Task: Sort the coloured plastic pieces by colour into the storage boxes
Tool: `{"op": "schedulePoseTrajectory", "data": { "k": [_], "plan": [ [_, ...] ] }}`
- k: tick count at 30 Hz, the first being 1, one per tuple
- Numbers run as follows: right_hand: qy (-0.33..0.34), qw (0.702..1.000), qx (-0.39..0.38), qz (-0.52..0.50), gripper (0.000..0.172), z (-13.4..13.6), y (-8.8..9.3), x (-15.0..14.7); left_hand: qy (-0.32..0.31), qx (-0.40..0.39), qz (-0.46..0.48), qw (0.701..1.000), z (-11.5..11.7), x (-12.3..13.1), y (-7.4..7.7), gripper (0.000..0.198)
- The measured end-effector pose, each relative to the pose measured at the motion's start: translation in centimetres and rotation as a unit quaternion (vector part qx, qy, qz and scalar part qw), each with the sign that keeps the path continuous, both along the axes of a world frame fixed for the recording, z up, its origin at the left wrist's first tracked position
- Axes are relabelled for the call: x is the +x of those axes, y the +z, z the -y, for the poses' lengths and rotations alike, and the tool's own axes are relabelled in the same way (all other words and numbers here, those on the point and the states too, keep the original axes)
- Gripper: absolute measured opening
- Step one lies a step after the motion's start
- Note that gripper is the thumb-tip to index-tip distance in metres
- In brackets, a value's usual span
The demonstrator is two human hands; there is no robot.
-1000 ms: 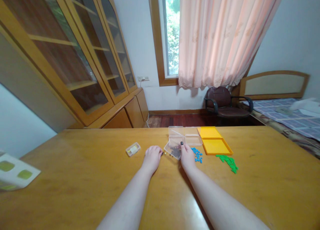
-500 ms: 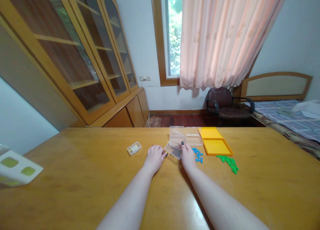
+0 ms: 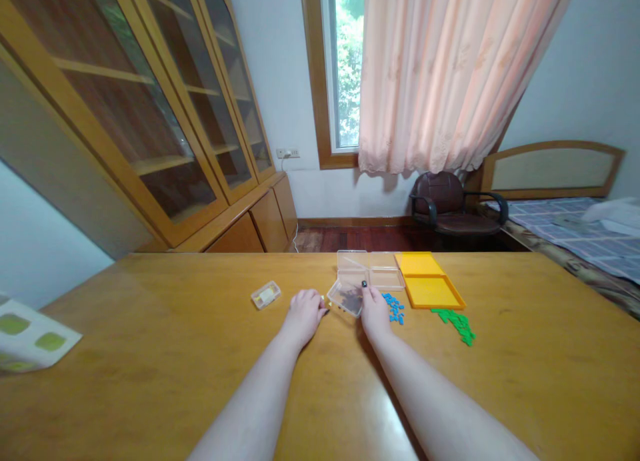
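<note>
Clear rectangular plastic box (image 3: pixel 335 293), gripped in right hand (image 3: pixel 376 312), with left hand (image 3: pixel 304 314) curled near small yellow pieces (image 3: pixel 329 304), hold unclear!

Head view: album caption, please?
Right hand grips a clear box, left hand close by, blue pieces and green pieces on the table.

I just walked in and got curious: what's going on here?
A person's right hand holds the edge of a clear container, with dark bits showing in or under it. The left hand is beside small yellow pieces; whether it holds one is unclear. Blue pieces lie loose by the right hand, and green pieces lie near an open yellow box.
</note>
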State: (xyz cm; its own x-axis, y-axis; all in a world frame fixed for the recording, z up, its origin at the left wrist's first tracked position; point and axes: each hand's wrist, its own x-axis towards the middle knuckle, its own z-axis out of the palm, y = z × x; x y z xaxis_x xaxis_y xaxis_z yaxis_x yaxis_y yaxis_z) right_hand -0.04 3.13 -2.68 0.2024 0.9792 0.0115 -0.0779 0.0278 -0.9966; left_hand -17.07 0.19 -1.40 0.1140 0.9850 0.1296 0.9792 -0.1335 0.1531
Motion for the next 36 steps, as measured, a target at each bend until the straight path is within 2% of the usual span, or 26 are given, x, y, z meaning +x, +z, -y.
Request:
{"op": "schedulePoseTrajectory", "data": {
  "k": [6,10,22,29,33,36],
  "plan": [
    [0.004,1.000,-0.001,0.005,0.044,0.0,0.0,0.1,0.011,0.041,-0.061,0.997,0.0,0.7,-1.3,0.013],
    [0.002,1.000,-0.001,-0.003,0.044,-0.1,-0.2,0.1,0.017,0.050,-0.083,0.995,0.0,1.0,-1.4,0.015],
    [0.006,1.000,0.005,-0.016,0.046,-0.6,-1.3,0.0,0.001,0.056,-0.068,0.996,0.3,1.3,-0.6,0.019],
    [0.014,1.000,0.001,-0.010,0.048,-0.6,-1.4,0.2,0.027,0.056,0.001,0.998,0.5,0.5,1.5,0.019],
    [0.013,1.000,0.001,-0.011,0.047,-0.7,-1.7,0.2,-0.056,-0.018,0.067,0.996,1.5,-0.1,2.9,0.010],
    [0.012,1.000,0.000,-0.017,0.047,-0.9,-2.0,0.2,-0.129,-0.084,0.102,0.983,2.1,0.2,2.9,0.020]
  ]
}}
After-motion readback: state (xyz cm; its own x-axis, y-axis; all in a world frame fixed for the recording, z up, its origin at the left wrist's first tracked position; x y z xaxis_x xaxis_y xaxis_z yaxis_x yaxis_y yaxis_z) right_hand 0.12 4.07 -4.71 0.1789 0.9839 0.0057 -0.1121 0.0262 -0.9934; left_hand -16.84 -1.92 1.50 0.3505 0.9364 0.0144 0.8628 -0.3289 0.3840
